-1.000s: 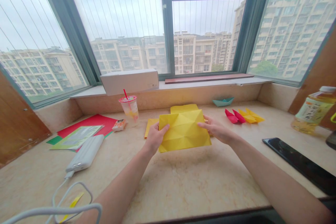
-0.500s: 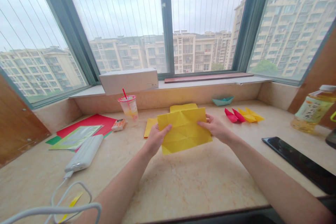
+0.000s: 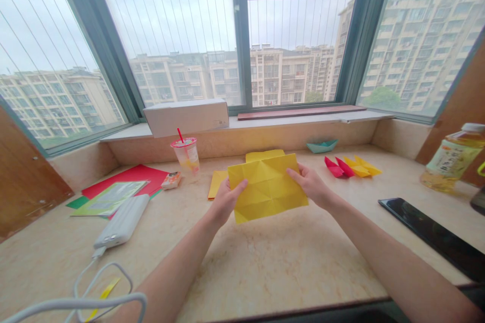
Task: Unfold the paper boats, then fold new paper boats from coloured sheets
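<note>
A creased sheet of yellow paper (image 3: 268,189) is held up above the counter, spread out and slightly tilted. My left hand (image 3: 224,203) grips its left edge, thumb on the near face and the other fingers behind. On the opposite edge, my right hand (image 3: 309,183) pinches the sheet in the same way. Behind the sheet lies more yellow paper (image 3: 265,155), mostly hidden. A folded yellow paper piece (image 3: 216,184) rests just beyond my left hand. Past my right hand are folded paper shapes: a teal boat (image 3: 322,146), a red one (image 3: 338,167) and a yellow one (image 3: 362,166).
A phone (image 3: 432,237) and a drink bottle (image 3: 450,159) occupy the right. On the left are a white power bank (image 3: 122,222) with its cable (image 3: 106,303), red paper (image 3: 151,176), a small packet (image 3: 171,180) and a cup with a straw (image 3: 185,154). A white box (image 3: 187,117) stands on the sill (image 3: 295,120).
The yellow sheet's right side has shifted slightly and its surface looks flatter, with its creases more plainly visible. Both hands keep hold of it in nearly the same place.
</note>
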The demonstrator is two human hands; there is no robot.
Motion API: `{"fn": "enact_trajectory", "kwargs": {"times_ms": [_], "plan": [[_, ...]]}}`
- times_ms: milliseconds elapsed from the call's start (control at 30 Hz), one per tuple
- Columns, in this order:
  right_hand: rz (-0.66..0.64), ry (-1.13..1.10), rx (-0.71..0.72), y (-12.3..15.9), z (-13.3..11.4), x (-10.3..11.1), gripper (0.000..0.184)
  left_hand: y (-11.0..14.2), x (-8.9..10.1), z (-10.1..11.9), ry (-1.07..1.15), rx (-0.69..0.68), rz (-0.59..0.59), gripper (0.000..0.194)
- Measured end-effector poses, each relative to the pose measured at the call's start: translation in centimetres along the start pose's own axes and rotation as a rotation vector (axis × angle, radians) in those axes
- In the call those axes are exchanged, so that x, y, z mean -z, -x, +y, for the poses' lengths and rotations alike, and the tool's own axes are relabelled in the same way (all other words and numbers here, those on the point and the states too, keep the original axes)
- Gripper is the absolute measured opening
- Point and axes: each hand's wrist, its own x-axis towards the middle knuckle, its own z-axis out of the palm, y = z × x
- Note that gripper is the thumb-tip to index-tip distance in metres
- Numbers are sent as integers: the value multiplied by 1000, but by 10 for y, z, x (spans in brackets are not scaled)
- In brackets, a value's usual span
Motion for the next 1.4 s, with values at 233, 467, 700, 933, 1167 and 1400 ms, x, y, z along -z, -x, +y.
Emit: {"fn": "enact_trajectory", "kwargs": {"times_ms": [233, 467, 700, 933, 1167, 1400], "plan": [[320, -3, 313, -1, -9, 0, 37, -12, 8, -4, -14, -104, 166, 57], [166, 706, 718, 16, -7, -2, 27, -6, 4, -9, 130, 53, -115, 53], [-362, 992, 877, 19, -1, -23, 31, 7, -15, -9, 255, 47, -168, 48], [-226, 869, 796, 18, 2, -27, 23, 9, -17, -6, 290, 55, -196, 45], [-46, 805, 565, 19, 2, -31, 40, 16, -14, -9, 101, 46, -371, 38], [-41, 741, 407, 19, 13, -35, 39, 7, -16, -20, -15, -48, -203, 41]]}}
